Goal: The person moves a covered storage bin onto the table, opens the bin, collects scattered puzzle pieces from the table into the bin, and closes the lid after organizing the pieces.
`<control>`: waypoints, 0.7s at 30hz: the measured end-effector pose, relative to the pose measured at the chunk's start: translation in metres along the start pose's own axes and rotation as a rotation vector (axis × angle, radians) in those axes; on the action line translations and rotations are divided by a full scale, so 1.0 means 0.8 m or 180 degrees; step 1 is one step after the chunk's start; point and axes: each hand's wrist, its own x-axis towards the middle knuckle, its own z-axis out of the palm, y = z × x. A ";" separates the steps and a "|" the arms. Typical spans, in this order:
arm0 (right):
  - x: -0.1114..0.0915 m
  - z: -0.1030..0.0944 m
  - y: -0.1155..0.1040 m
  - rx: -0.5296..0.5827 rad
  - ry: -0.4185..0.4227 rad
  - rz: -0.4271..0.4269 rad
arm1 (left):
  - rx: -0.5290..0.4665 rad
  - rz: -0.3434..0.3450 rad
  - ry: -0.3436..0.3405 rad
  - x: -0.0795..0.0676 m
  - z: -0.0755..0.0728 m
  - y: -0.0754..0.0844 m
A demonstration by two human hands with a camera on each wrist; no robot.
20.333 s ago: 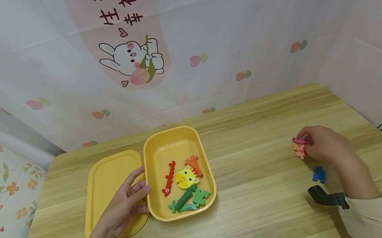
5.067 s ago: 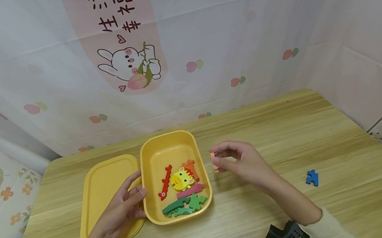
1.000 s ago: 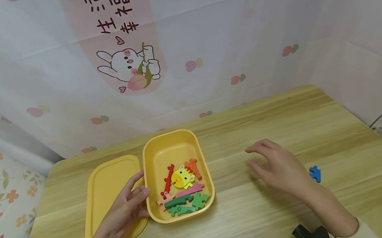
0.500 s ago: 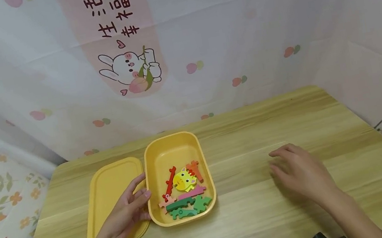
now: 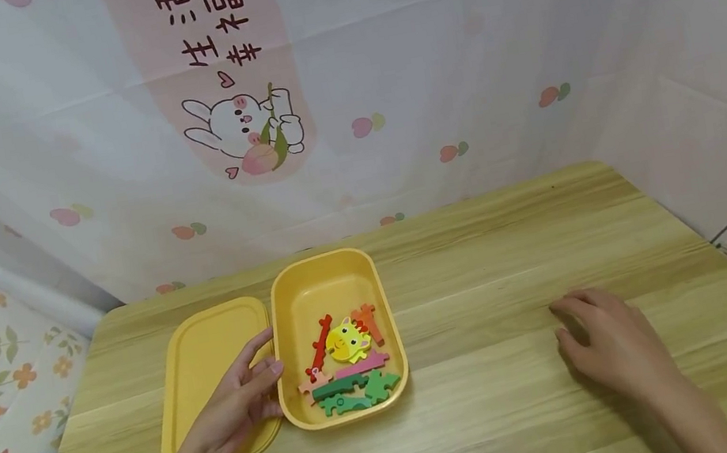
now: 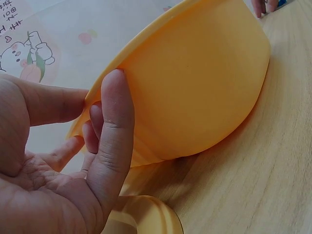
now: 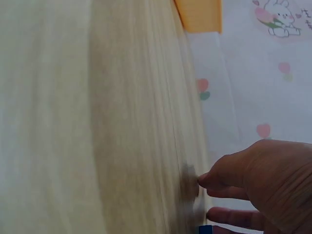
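Observation:
My left hand point(image 5: 241, 399) rests at the left side of a yellow plastic box point(image 5: 324, 273). In the left wrist view its thumb is at the rim and its fingers touch the outer wall. Inside the box lie a yellow giraffe-head piece point(image 5: 347, 341), a red piece point(image 5: 320, 346), an orange piece point(image 5: 368, 323), a pink piece point(image 5: 361, 365), a peach piece point(image 5: 314, 387) and several green puzzle pieces point(image 5: 379, 386). My right hand point(image 5: 610, 341) reaches down to the tabletop, fingers loosely bent and apart. A blue puzzle piece point(image 7: 205, 229) shows beside its fingertips; the hand hides it in the head view.
The yellow lid point(image 5: 210, 344) lies flat left of the box, partly beneath my left arm. Wood-grain tabletop point(image 5: 471, 264) stretches between the box and my right hand. A printed curtain point(image 5: 420, 48) hangs behind the table.
Pink and peach pieces have gone into the box over the earlier frames. During the last second my right hand has moved right and nearer, over the blue piece. The left hand stays at the box.

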 end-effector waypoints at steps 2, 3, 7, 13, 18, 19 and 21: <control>-0.003 -0.001 0.002 0.0020 -0.0033 0.0049 | -0.0011 -0.0005 0.0002 0.000 0.000 0.000; -0.005 -0.001 0.002 0.0034 -0.0063 0.0076 | -0.0016 -0.0006 0.0002 0.001 0.000 0.000; -0.007 -0.005 0.005 0.0080 -0.0173 0.0205 | -0.0023 0.0003 0.0002 0.002 0.000 -0.001; -0.008 -0.018 0.012 0.0028 -0.0495 0.0596 | -0.0020 0.0029 -0.0015 0.000 -0.002 -0.002; -0.010 -0.026 0.016 -0.0037 -0.0571 0.0787 | -0.0008 0.0020 0.0002 0.001 -0.002 0.000; -0.011 -0.027 0.016 -0.0051 -0.0577 0.0817 | -0.0010 0.0017 0.0003 0.001 -0.002 0.000; -0.013 -0.029 0.018 -0.0074 -0.0608 0.0868 | -0.0022 0.0013 -0.0006 0.001 -0.002 -0.001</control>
